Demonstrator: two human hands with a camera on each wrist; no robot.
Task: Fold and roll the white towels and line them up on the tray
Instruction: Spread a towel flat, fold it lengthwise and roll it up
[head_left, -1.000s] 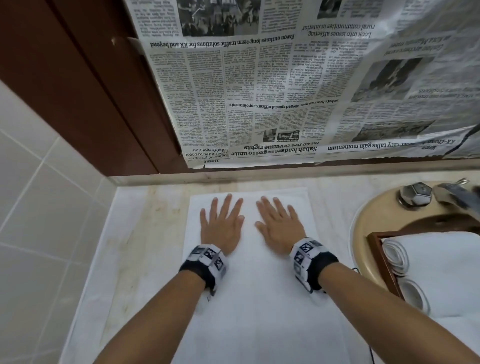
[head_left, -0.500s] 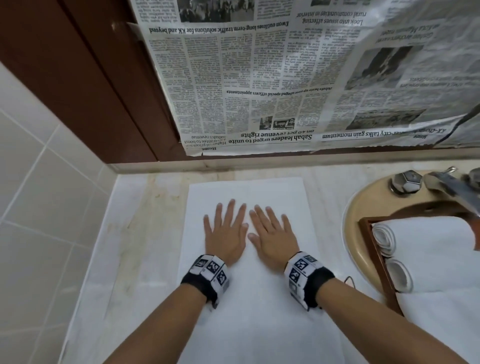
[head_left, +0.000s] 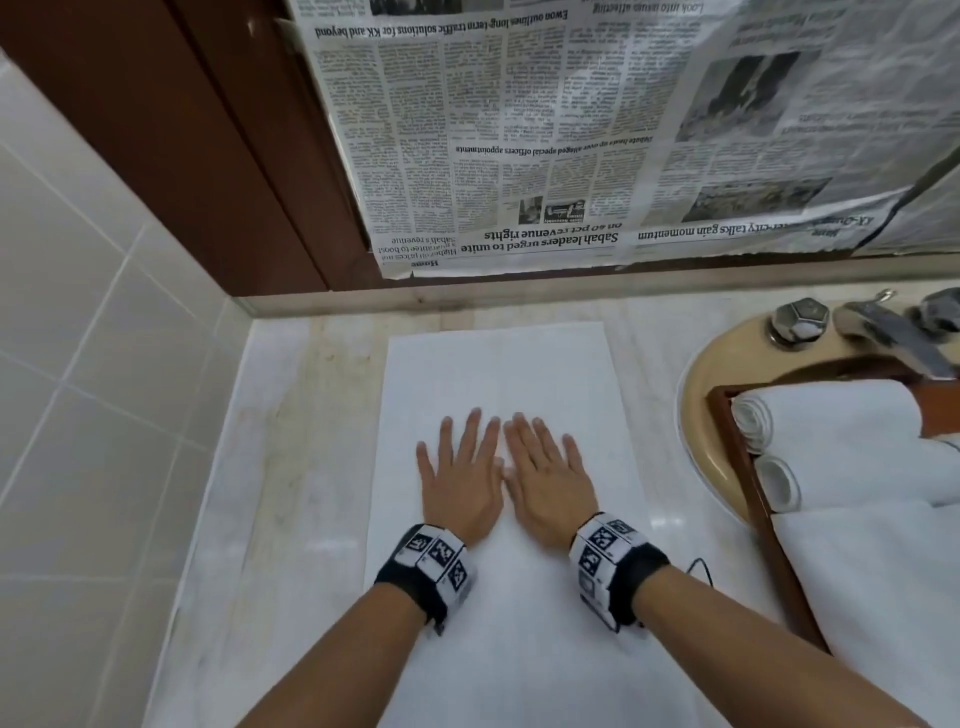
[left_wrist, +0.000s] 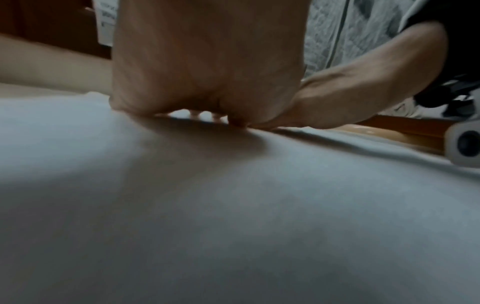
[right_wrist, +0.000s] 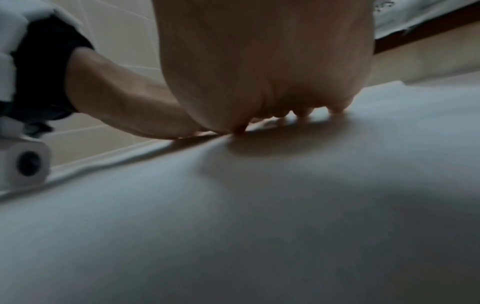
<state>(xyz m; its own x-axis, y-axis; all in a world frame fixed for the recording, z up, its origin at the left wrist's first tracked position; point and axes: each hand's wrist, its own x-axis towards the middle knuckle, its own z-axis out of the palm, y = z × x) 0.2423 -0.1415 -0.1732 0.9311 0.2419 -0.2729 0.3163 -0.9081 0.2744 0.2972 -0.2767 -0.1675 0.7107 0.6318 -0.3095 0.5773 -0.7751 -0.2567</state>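
**Palms sweep back along the folded towel**

Both hands have slid toward the near edge since a second ago — they began close to the far end of the white towel (head_left: 498, 519) and now sit around its middle, leaving a bare smoothed stretch beyond the fingertips. That reads as a flattening pass: the fold looks set, and rolling is likely the next stage.

The left hand (head_left: 460, 486) and right hand (head_left: 548, 483) lie palm-down side by side, thumbs nearly touching, fingers straight and slightly fanned, gripping nothing. Both wrist views show a palm pressed into the cloth.

The towel is a long narrow strip on the marble counter (head_left: 311, 467), running from near the back wall toward the person. Its surface is flat, edges straight, with a faint crease down the centre.

To the right, the wooden tray (head_left: 748, 499) rests over the sink (head_left: 698, 395) and already holds two rolled towels (head_left: 831, 421) side by side, plus more white cloth nearer.
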